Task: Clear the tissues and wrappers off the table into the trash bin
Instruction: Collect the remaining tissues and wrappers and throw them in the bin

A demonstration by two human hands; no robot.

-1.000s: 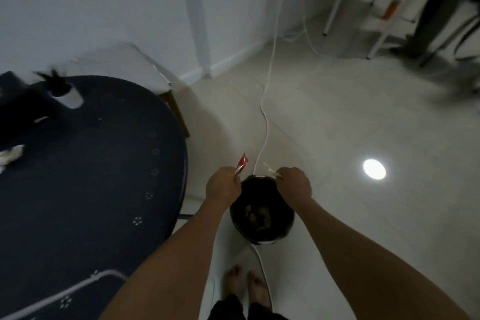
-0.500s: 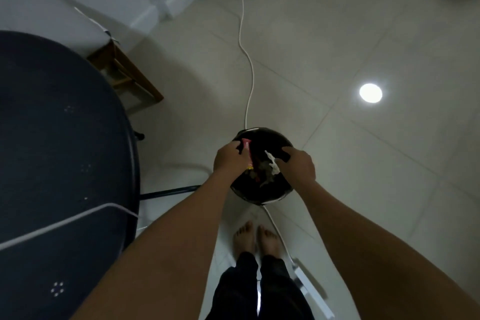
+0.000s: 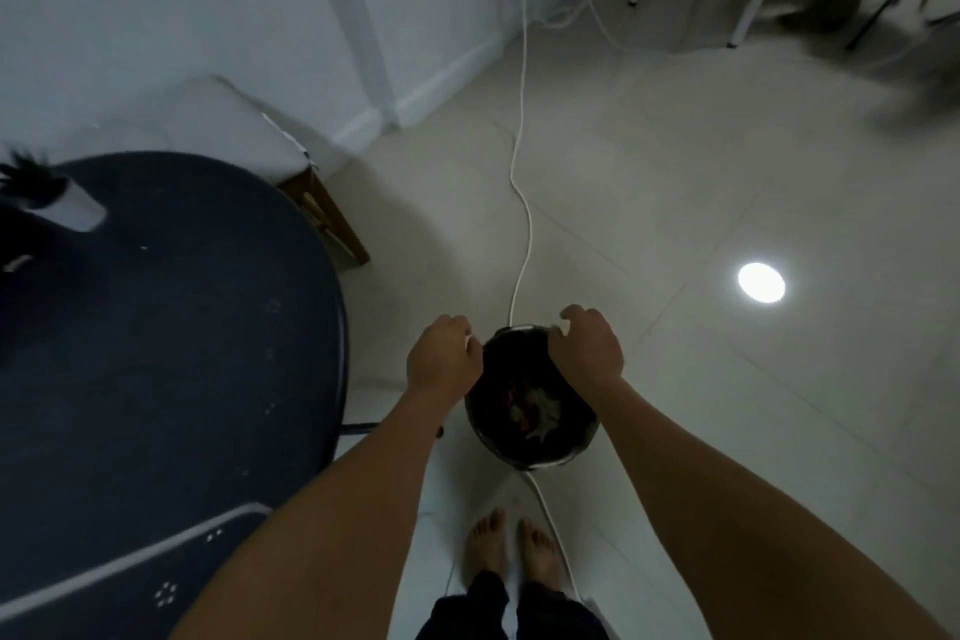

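The black round trash bin (image 3: 524, 458) stands on the floor just in front of my bare feet. Inside it lie a red wrapper (image 3: 513, 398) and a crumpled white tissue (image 3: 544, 420). My left hand (image 3: 444, 360) hovers over the bin's left rim, its fingers curled into a loose fist with nothing visible in it. Over the far right rim, my right hand (image 3: 588, 347) has its fingers apart and empty. The dark blue round table (image 3: 171, 338) fills the left side.
A white cup (image 3: 78, 212) holding something dark stands at the table's far left. A white cable (image 3: 521, 244) runs across the floor to the bin. A wooden stool (image 3: 332, 224) with a white cushion stands by the wall. Chair legs stand at the top right.
The red wrapper and the tissue have left my hands and now lie in the bin. Both hands have lifted slightly above the rim. The view has tilted back up.
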